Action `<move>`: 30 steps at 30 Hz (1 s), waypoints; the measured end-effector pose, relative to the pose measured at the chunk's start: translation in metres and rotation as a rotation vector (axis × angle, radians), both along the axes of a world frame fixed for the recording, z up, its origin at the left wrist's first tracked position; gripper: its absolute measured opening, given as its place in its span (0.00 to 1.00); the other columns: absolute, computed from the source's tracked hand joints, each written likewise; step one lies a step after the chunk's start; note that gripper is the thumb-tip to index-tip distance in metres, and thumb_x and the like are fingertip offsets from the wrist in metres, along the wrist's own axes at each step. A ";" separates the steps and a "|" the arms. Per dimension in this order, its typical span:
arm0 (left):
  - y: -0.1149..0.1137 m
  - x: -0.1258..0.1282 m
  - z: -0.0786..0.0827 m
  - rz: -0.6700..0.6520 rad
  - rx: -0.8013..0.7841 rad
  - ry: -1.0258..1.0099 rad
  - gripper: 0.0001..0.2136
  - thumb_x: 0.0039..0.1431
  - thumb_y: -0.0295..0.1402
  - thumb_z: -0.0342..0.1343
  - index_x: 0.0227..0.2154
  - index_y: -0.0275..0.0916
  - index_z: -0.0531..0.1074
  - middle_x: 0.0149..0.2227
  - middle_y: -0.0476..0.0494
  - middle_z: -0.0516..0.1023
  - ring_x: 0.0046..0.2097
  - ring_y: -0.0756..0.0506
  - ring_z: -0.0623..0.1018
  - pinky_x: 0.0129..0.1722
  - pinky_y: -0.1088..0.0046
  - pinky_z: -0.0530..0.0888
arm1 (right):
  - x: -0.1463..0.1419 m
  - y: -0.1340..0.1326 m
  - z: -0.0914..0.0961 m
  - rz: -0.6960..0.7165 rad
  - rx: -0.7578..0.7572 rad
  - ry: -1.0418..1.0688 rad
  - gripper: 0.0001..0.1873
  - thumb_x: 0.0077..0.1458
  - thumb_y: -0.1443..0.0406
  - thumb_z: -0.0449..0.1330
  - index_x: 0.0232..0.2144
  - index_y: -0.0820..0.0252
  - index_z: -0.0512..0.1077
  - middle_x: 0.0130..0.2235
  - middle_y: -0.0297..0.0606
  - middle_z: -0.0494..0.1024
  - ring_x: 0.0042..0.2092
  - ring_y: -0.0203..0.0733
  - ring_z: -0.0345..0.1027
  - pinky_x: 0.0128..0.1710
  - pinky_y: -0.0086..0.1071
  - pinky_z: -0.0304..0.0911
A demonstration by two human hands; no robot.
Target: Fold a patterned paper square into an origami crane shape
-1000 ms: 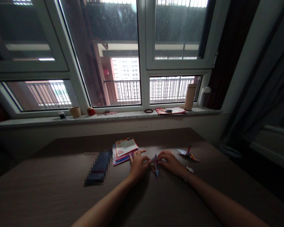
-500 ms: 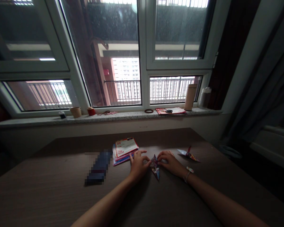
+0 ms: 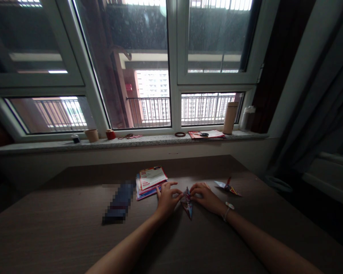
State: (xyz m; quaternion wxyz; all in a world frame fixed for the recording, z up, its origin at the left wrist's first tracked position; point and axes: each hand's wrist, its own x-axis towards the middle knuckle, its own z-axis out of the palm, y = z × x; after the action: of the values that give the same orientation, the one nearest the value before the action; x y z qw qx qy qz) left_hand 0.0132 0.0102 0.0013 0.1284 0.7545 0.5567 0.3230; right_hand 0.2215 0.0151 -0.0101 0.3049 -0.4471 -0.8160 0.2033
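Paper origami piece [image 3: 188,207] pinched in the fingers [image 3: 179,196] of left hand [image 3: 167,199] and right hand [image 3: 206,196]; likely light, easily creased; hold folded edges.

A thin pale bracelet [image 3: 230,206] circles the bare right wrist [image 3: 222,208].

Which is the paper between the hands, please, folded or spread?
Folded: the paper forms a narrow shape, pointed at both ends.
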 end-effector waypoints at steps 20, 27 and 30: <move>0.001 -0.001 -0.002 -0.035 0.007 -0.017 0.04 0.56 0.35 0.60 0.30 0.48 0.79 0.52 0.49 0.73 0.57 0.38 0.63 0.60 0.44 0.48 | 0.000 -0.001 0.000 0.014 0.015 0.003 0.09 0.56 0.56 0.60 0.32 0.53 0.76 0.42 0.35 0.74 0.49 0.44 0.64 0.57 0.43 0.48; 0.001 -0.001 -0.001 -0.032 0.007 -0.024 0.04 0.55 0.36 0.60 0.27 0.47 0.80 0.51 0.49 0.73 0.56 0.38 0.64 0.60 0.45 0.49 | 0.000 -0.002 0.001 0.032 0.015 0.002 0.08 0.56 0.57 0.60 0.32 0.52 0.76 0.42 0.35 0.74 0.49 0.44 0.65 0.57 0.42 0.48; 0.001 -0.001 -0.001 -0.025 0.013 -0.019 0.04 0.55 0.36 0.60 0.28 0.48 0.80 0.52 0.49 0.73 0.57 0.38 0.64 0.60 0.44 0.49 | 0.000 -0.002 0.001 0.029 0.015 -0.002 0.08 0.56 0.57 0.60 0.32 0.52 0.76 0.42 0.35 0.74 0.49 0.44 0.65 0.57 0.42 0.48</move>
State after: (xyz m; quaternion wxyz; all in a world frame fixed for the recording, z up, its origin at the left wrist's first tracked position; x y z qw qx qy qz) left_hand 0.0122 0.0112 0.0008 0.1328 0.7593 0.5437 0.3320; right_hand 0.2212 0.0131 -0.0086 0.3047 -0.4329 -0.8242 0.2011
